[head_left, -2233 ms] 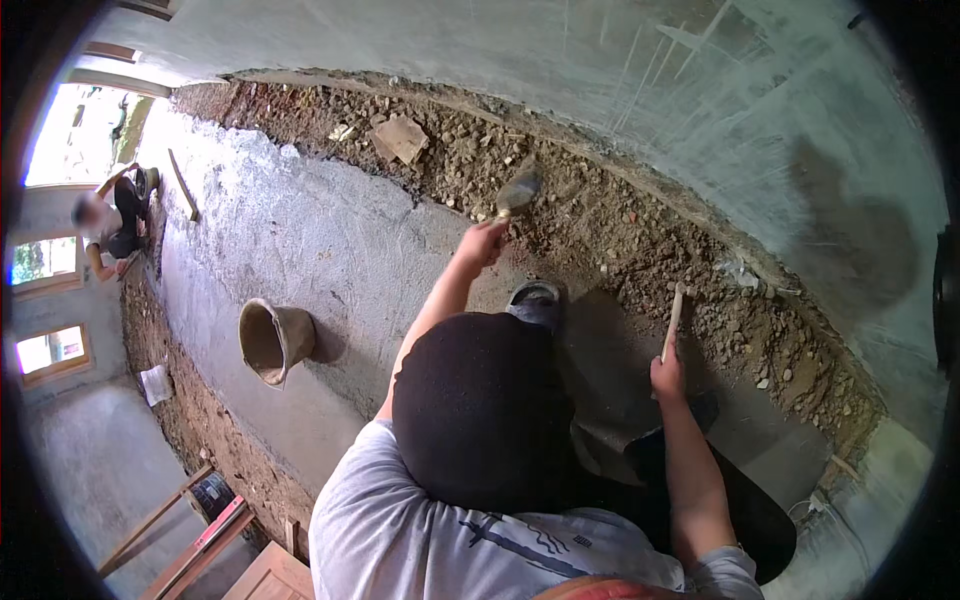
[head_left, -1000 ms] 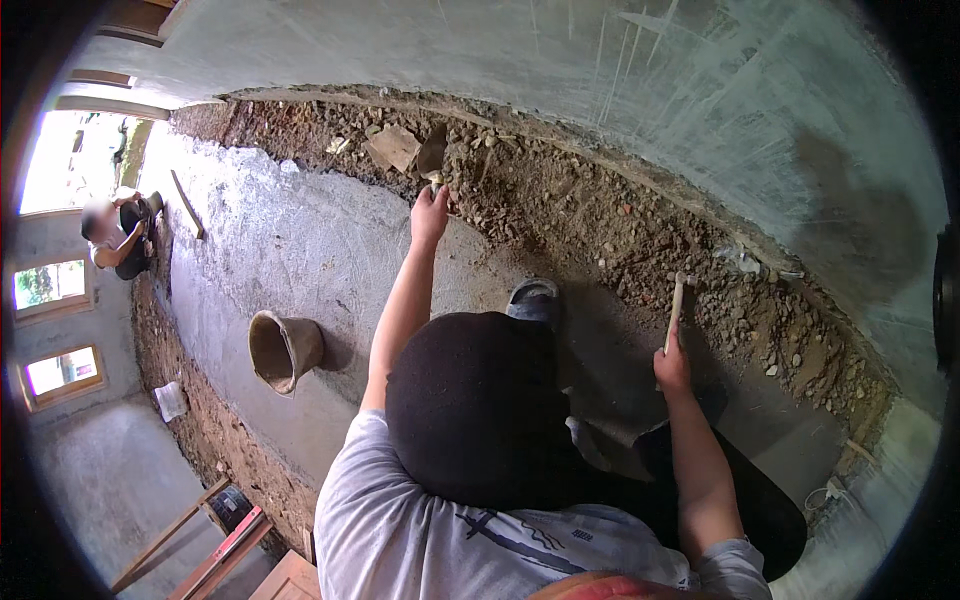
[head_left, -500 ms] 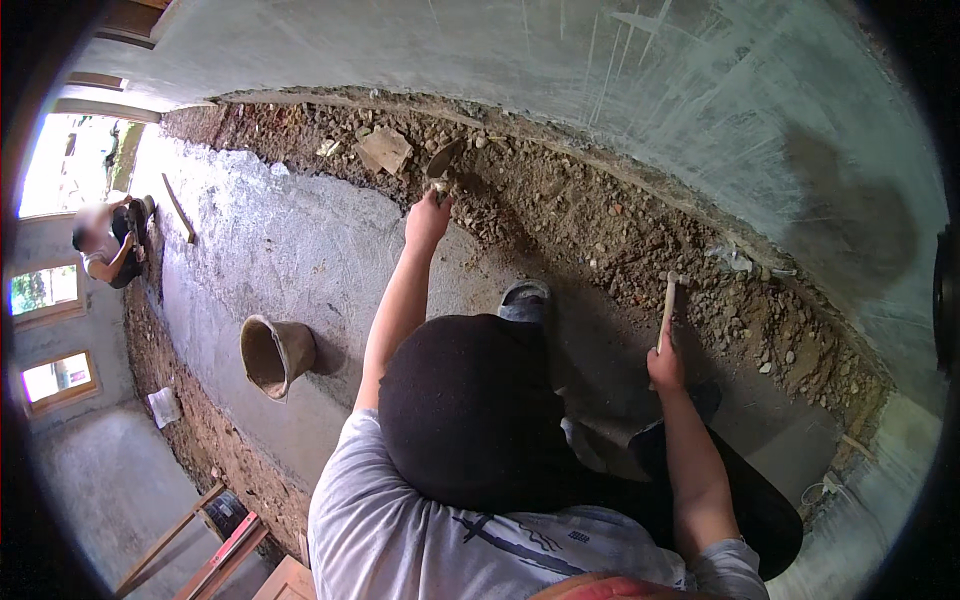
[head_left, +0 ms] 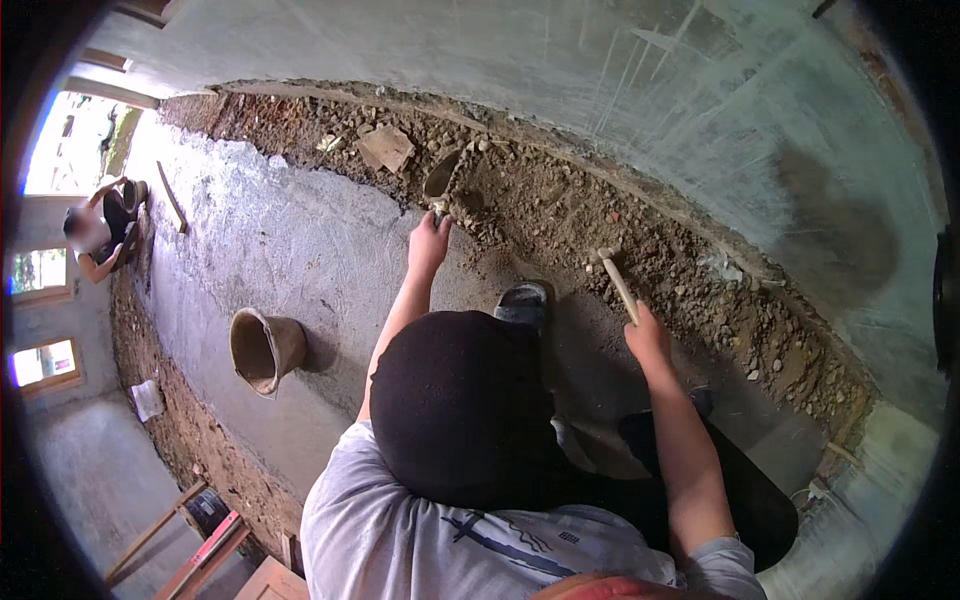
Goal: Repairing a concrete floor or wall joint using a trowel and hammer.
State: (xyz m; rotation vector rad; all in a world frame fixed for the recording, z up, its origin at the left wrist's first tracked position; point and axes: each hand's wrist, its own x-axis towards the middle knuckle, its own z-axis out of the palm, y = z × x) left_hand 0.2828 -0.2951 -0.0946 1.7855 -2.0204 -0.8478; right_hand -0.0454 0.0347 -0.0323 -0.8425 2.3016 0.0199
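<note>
My left hand [head_left: 429, 246] is closed on the handle of a trowel [head_left: 441, 176]. The trowel's blade points away from me, over the near side of the strip of soil and stones [head_left: 560, 210] along the wall. To the right, my right hand [head_left: 650, 342] grips the pale handle of a hammer [head_left: 622, 288]. Its head is at the strip's near edge; whether it touches the stones I cannot tell. A flat brown slab piece [head_left: 386, 148] lies on the rubble, left of the trowel blade.
A bucket [head_left: 268, 350] stands on the concrete floor [head_left: 330, 250] to my left. Farther left, a person [head_left: 100, 232] crouches near a wooden strip [head_left: 172, 197]. The grey plastered wall [head_left: 480, 60] rises beyond the rubble. Boards [head_left: 205, 555] lean at the lower left.
My right hand has moved the hammer left along the rubble. The left hand and trowel have drawn slightly nearer to me. At the far left, the other person's arms have shifted.
</note>
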